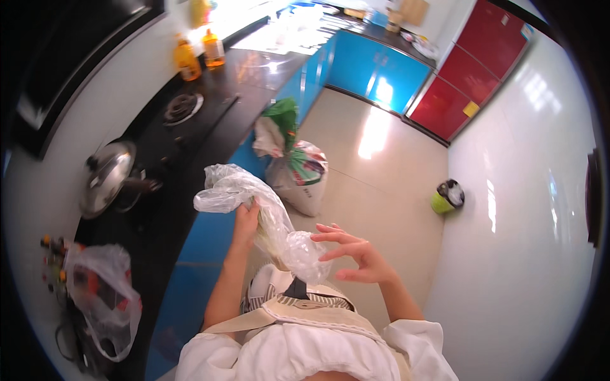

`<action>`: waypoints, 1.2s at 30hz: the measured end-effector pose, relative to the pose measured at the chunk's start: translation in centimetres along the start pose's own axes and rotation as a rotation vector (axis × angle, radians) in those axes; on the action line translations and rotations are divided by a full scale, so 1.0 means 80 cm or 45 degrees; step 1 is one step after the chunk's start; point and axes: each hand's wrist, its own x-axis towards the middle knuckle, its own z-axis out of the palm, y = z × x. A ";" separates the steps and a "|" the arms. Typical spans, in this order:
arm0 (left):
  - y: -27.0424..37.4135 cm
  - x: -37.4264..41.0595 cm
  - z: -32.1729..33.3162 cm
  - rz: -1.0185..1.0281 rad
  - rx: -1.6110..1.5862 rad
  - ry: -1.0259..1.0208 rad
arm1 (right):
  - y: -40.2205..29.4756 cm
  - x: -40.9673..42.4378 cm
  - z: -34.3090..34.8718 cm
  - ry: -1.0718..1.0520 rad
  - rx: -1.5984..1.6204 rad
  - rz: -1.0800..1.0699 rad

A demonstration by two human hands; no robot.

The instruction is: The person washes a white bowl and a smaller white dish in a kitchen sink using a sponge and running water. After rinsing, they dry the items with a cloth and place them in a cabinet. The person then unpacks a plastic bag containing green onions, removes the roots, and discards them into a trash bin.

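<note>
My left hand (247,223) grips a long clear plastic bag (274,205) with pale green contents, too covered to identify. One bunched end of the bag flops over towards the counter. The other end balloons out in front of my apron (314,312). Beside that end is my right hand (355,255), its fingers spread and nothing held in them. Whether its fingertips touch the plastic, I cannot tell.
A black countertop (190,157) on the left carries a lidded pan (109,176), a gas burner (183,108) and a plastic carrier bag (107,295). A large sack (302,190) stands on the floor by blue cabinets. A green bin (442,202) sits by the right wall.
</note>
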 end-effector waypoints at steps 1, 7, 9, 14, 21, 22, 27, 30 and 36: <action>-0.018 0.017 0.026 -0.050 0.041 -0.105 | -0.001 -0.006 -0.028 0.077 0.159 -0.004; -0.052 0.100 0.189 -0.306 0.282 -0.439 | 0.060 -0.018 -0.137 0.321 -0.632 0.275; -0.056 0.124 0.243 -0.379 0.236 -0.492 | 0.096 -0.022 -0.174 0.381 -0.748 0.575; -0.076 0.205 0.385 -0.519 0.425 -0.715 | 0.157 -0.017 -0.289 0.859 -0.671 0.857; -0.104 0.329 0.571 -0.775 -0.306 -0.961 | 0.181 -0.028 -0.502 1.448 -1.296 0.770; -0.115 0.345 0.589 -0.814 -0.448 -0.967 | 0.179 -0.029 -0.527 1.405 -1.804 0.595; -0.118 0.344 0.749 -0.529 -0.146 -1.132 | 0.215 -0.067 -0.625 1.083 -1.087 0.713; -0.152 0.345 0.837 -0.993 -0.020 -1.281 | 0.237 -0.096 -0.695 1.304 -0.415 0.957; -0.195 0.320 1.028 0.009 0.752 -1.724 | 0.312 -0.216 -0.850 1.511 0.236 0.823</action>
